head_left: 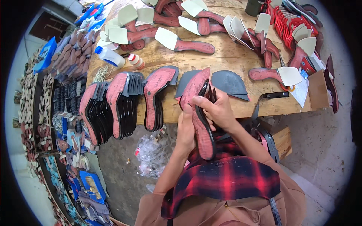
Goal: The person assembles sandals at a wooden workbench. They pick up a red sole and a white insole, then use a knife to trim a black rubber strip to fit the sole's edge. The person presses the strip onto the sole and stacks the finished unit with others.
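Both of my hands are closed on a red, black-edged sole [199, 126], which lies tilted between them at the near edge of the counter [160, 59], one end toward me. My left hand [184, 130] grips its left side; my right hand [221, 107] pinches its right edge, thumb on the red face. Three stacks of similar soles [117, 90] stand left; dark grey pieces [229, 83] lie just beyond.
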Action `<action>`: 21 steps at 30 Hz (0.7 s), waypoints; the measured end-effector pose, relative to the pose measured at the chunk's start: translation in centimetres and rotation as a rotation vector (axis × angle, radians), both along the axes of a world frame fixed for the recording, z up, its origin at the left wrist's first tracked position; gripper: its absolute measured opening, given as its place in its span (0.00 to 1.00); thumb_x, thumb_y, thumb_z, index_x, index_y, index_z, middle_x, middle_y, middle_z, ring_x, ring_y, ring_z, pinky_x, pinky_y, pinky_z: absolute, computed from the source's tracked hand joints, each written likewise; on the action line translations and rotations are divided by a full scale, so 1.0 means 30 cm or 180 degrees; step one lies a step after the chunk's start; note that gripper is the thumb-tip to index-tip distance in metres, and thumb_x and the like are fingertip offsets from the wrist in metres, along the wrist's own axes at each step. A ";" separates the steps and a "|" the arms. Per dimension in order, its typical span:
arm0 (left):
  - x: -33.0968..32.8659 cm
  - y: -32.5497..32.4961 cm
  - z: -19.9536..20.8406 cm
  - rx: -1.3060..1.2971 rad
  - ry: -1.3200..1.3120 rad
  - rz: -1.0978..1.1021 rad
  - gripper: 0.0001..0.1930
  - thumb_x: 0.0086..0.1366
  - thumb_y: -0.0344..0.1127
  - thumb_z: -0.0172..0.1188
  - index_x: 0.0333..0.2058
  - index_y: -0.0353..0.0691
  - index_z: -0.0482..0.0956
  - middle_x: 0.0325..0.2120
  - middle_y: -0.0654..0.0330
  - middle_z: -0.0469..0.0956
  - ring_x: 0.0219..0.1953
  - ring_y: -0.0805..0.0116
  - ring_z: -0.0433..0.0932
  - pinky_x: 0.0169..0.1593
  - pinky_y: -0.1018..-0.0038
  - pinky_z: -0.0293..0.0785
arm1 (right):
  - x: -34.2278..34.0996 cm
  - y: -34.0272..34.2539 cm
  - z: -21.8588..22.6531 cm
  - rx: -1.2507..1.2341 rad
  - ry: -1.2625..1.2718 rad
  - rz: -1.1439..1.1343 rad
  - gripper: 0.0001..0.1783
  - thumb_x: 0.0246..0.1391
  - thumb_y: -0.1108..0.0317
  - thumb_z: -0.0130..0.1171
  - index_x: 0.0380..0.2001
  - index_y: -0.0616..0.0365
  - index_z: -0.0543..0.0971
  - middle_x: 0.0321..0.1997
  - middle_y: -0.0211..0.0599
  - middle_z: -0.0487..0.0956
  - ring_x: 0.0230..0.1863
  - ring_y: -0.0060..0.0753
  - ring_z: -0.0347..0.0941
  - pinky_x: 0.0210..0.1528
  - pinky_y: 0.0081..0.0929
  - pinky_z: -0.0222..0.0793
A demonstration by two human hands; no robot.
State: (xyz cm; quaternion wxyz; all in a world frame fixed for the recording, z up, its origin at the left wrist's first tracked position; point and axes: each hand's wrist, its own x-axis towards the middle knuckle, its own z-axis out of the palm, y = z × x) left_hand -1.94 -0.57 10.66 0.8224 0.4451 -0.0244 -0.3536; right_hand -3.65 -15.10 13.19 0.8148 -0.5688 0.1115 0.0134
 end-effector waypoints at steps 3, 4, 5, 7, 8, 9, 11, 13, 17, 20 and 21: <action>-0.086 -0.005 -0.047 0.0121 -0.0271 0.0358 0.28 0.70 0.54 0.52 0.56 0.35 0.67 0.50 0.55 0.74 0.51 0.63 0.76 0.54 0.63 0.74 | 0.095 0.015 -0.124 -0.0815 -0.0333 -0.1536 0.24 0.61 0.51 0.57 0.18 0.57 0.74 0.13 0.25 0.69 0.13 0.15 0.63 0.16 0.19 0.56; -0.093 0.006 -0.046 0.0113 -0.0298 0.0388 0.29 0.70 0.55 0.52 0.56 0.35 0.66 0.49 0.55 0.75 0.50 0.63 0.76 0.54 0.63 0.74 | 0.123 -0.014 -0.098 -0.0366 0.0080 -0.1791 0.28 0.63 0.46 0.54 0.16 0.55 0.75 0.11 0.24 0.67 0.13 0.14 0.61 0.16 0.17 0.52; -0.094 0.024 -0.042 0.0105 -0.0324 0.0420 0.29 0.70 0.55 0.52 0.56 0.35 0.66 0.49 0.56 0.75 0.50 0.62 0.77 0.54 0.63 0.74 | 0.137 -0.062 -0.117 -0.0085 0.0036 -0.1515 0.28 0.63 0.45 0.53 0.18 0.55 0.75 0.12 0.23 0.68 0.13 0.13 0.61 0.16 0.16 0.53; -0.055 0.053 -0.022 -0.0026 -0.0180 0.0544 0.32 0.68 0.61 0.50 0.55 0.36 0.66 0.41 0.59 0.75 0.41 0.66 0.76 0.45 0.69 0.73 | 0.133 -0.107 -0.123 0.0168 -0.0075 -0.1004 0.27 0.64 0.46 0.52 0.20 0.56 0.76 0.14 0.23 0.70 0.14 0.12 0.61 0.16 0.15 0.53; -0.024 0.063 -0.006 -0.0161 0.0008 0.0625 0.34 0.66 0.65 0.50 0.54 0.37 0.67 0.34 0.62 0.75 0.32 0.71 0.74 0.35 0.74 0.72 | 0.125 -0.109 -0.122 0.0128 -0.0132 -0.0779 0.26 0.65 0.46 0.51 0.22 0.56 0.77 0.15 0.24 0.70 0.14 0.12 0.62 0.16 0.14 0.54; 0.018 0.071 -0.015 -0.0428 -0.0009 0.0564 0.35 0.65 0.67 0.49 0.53 0.38 0.67 0.29 0.65 0.71 0.28 0.74 0.68 0.31 0.77 0.66 | 0.121 -0.101 -0.113 0.0100 -0.0191 -0.0551 0.25 0.65 0.47 0.51 0.23 0.57 0.77 0.16 0.24 0.71 0.15 0.12 0.62 0.16 0.14 0.54; 0.051 0.067 -0.023 -0.0734 -0.0053 0.0498 0.35 0.65 0.67 0.48 0.52 0.38 0.67 0.23 0.68 0.64 0.23 0.79 0.60 0.27 0.80 0.58 | 0.122 -0.048 -0.090 -0.0060 -0.0297 0.0129 0.23 0.65 0.49 0.52 0.26 0.57 0.77 0.19 0.24 0.72 0.16 0.12 0.63 0.17 0.14 0.55; 0.050 0.054 -0.033 -0.0701 -0.0037 0.0538 0.33 0.67 0.65 0.48 0.53 0.39 0.67 0.24 0.69 0.63 0.24 0.80 0.59 0.27 0.81 0.59 | 0.129 0.014 -0.064 -0.0140 -0.0428 0.0554 0.20 0.66 0.52 0.52 0.27 0.57 0.77 0.20 0.24 0.71 0.18 0.12 0.62 0.19 0.15 0.56; 0.033 0.039 -0.010 0.0204 0.0025 0.1309 0.26 0.69 0.58 0.50 0.48 0.38 0.72 0.40 0.63 0.76 0.42 0.73 0.75 0.45 0.72 0.72 | 0.119 0.083 -0.041 -0.0770 -0.0559 0.0655 0.19 0.66 0.58 0.52 0.27 0.63 0.71 0.21 0.27 0.63 0.27 0.17 0.57 0.28 0.24 0.58; 0.056 0.160 -0.095 0.0734 -0.0380 0.1539 0.19 0.70 0.52 0.51 0.35 0.40 0.74 0.29 0.66 0.74 0.32 0.76 0.73 0.36 0.76 0.69 | 0.026 0.111 -0.085 -0.0999 -0.1008 0.1082 0.20 0.66 0.59 0.51 0.26 0.64 0.69 0.20 0.30 0.60 0.26 0.18 0.56 0.28 0.26 0.58; 0.064 0.199 -0.146 0.0933 -0.0563 0.1626 0.19 0.70 0.52 0.51 0.32 0.40 0.73 0.27 0.66 0.72 0.30 0.76 0.71 0.34 0.76 0.67 | -0.025 0.108 -0.061 -0.0702 -0.0854 0.1444 0.19 0.66 0.59 0.51 0.26 0.64 0.70 0.20 0.31 0.61 0.26 0.17 0.57 0.28 0.27 0.58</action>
